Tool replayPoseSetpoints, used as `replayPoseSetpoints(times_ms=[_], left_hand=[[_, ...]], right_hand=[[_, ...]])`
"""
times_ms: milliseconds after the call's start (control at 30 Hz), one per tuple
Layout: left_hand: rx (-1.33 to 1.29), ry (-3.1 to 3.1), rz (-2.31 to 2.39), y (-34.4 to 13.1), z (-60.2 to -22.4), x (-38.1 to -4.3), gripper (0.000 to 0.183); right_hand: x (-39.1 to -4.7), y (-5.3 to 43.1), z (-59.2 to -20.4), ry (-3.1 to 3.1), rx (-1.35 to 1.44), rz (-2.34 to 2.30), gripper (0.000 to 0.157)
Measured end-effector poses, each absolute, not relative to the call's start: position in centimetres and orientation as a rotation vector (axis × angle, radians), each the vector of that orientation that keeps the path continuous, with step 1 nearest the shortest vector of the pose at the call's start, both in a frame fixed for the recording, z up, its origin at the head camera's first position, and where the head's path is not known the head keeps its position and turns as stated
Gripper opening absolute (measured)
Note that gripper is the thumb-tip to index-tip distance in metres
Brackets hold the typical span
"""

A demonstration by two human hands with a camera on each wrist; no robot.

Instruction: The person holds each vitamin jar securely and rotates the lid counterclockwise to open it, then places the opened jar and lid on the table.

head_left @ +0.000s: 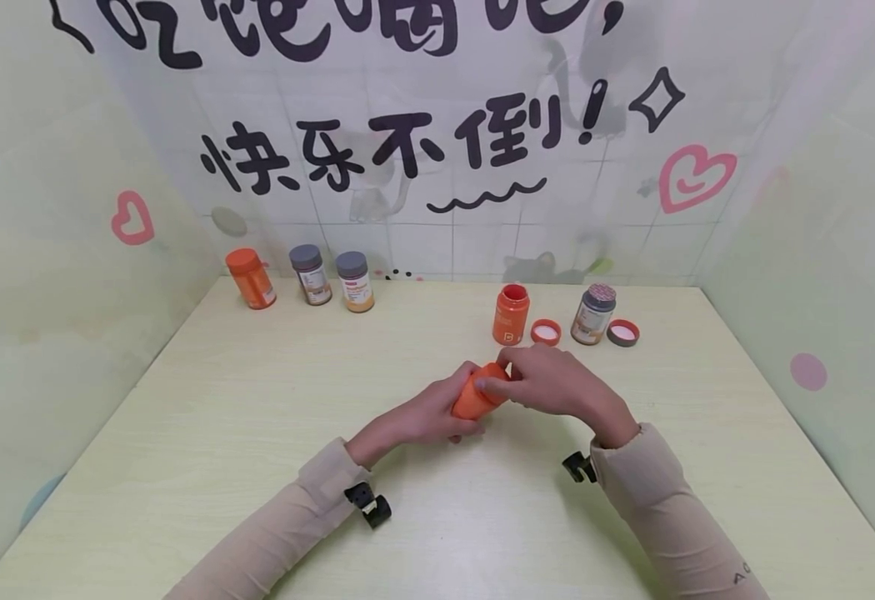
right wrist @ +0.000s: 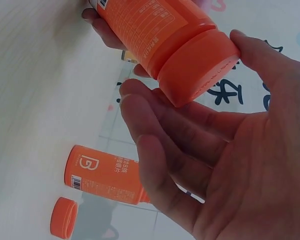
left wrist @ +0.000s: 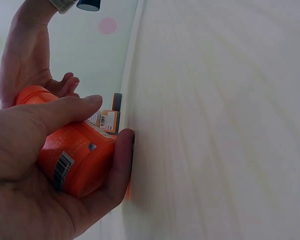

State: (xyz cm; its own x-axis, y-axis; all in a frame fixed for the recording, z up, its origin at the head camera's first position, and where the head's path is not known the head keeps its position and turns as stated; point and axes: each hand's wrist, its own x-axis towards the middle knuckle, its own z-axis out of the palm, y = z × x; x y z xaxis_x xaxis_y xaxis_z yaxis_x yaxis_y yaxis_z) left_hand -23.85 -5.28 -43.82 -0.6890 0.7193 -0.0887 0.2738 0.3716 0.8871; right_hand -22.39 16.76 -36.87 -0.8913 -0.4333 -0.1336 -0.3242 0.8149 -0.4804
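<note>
Left hand (head_left: 435, 410) grips orange bottle (head_left: 471, 403) | right hand (head_left: 553, 380) pinches its cap (right wrist: 200, 70)

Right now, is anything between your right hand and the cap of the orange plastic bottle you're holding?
Nothing visible is: the right hand touches the orange cap, while the left hand grips the orange plastic bottle.
</note>
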Motion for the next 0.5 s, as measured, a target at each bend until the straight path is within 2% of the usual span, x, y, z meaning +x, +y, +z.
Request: replayPoseSetpoints(times_ms=[267, 500], left_hand=[[0.847, 2.170, 1.270, -5.28, -43.76, -23.82, 0.057], [0.870, 2.164, 1.278, -5.28, -43.73, -23.82, 0.055]], right_hand=[[-22.33, 16.69, -36.72, 2.724, -0.624, -0.688, 0.033], [-22.24, 16.78, -36.75, 2.782, -0.556, -0.615, 0.049]])
